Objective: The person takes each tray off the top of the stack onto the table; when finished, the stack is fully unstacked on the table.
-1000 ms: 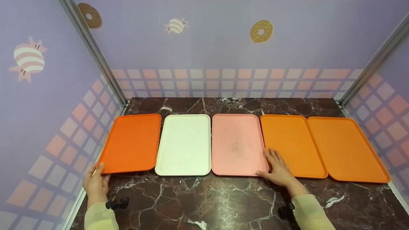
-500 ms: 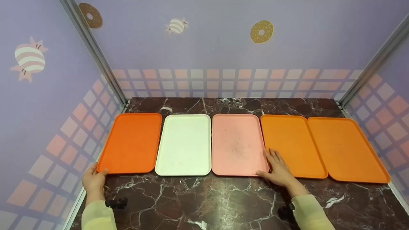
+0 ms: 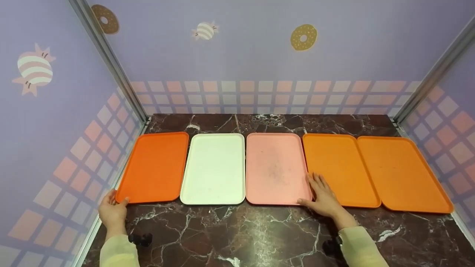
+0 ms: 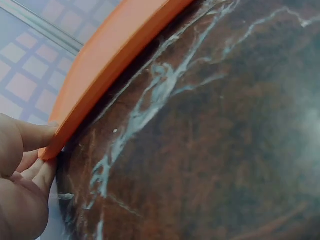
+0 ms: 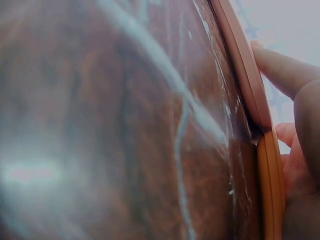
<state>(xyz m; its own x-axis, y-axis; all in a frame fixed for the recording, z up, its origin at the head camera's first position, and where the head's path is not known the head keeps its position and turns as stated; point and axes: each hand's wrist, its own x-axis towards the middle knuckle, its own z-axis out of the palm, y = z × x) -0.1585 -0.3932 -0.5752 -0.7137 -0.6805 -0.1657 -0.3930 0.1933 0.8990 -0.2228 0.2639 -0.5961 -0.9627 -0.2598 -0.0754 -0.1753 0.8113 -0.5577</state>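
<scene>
My left hand pinches the near-left corner of a red-orange tray, at the left end of a row of flat rectangular trays. In the left wrist view the thumb lies on the rim of that tray and the fingers are beneath it. My right hand rests where a pink tray meets an amber tray. Its thumb touches the pink tray's near-right corner, and the fingers spread along the seam. Between the red-orange and pink trays lies a white tray.
A second amber tray ends the row at the right, against its neighbour. The trays lie on a dark marbled table. Printed purple walls enclose the left, back and right sides.
The left hand has shifted the red-orange tray slightly to the right and straightened it, and its thumb has moved to the near edge. The right hand and the other trays stay put.
</scene>
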